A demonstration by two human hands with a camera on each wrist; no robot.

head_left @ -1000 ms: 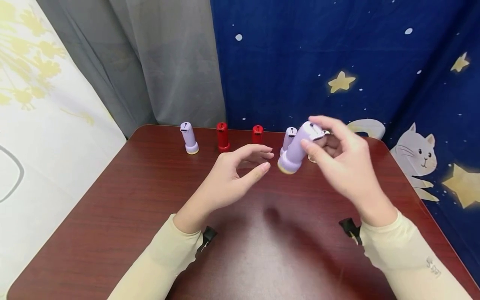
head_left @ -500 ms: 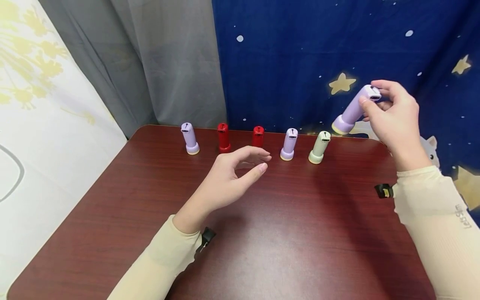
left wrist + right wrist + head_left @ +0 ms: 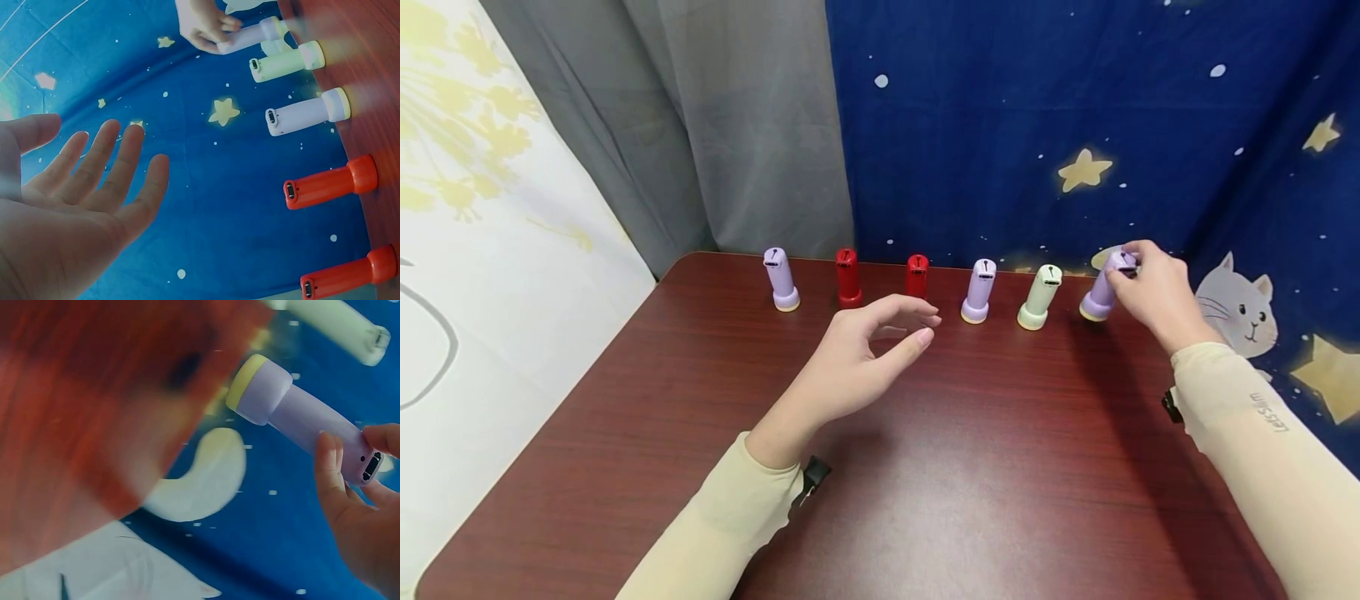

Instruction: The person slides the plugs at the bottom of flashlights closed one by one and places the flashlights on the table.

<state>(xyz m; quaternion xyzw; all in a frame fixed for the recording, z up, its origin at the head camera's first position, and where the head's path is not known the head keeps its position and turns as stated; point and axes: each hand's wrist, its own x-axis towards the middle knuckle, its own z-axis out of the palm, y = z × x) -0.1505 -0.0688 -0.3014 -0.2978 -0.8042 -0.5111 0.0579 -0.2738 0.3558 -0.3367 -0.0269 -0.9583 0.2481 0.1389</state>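
Note:
My right hand [image 3: 1157, 292] pinches a lavender flashlight [image 3: 306, 415] near its tail end, with the thumb on one side and fingers on the other. Its wide yellow-rimmed head points down at the table's far right; whether it touches the wood I cannot tell. Left of it stands a pale green flashlight [image 3: 1040, 297], then another lavender flashlight [image 3: 979, 292]. Over the middle of the table my left hand [image 3: 861, 358] hovers, fingers loosely extended and holding nothing. Behind it is a red flashlight [image 3: 917, 277], its lower part partly hidden in the head view.
A second red flashlight [image 3: 847, 279] and a lavender flashlight [image 3: 781, 280] stand upright farther left along the back edge. The dark wooden table [image 3: 985, 467] ends against a grey curtain [image 3: 767, 125] and a blue starry curtain [image 3: 962, 125].
My right hand has carried the lavender flashlight from near the middle up to the right, then lowered it toward the table's far right. The left hand stays almost still.

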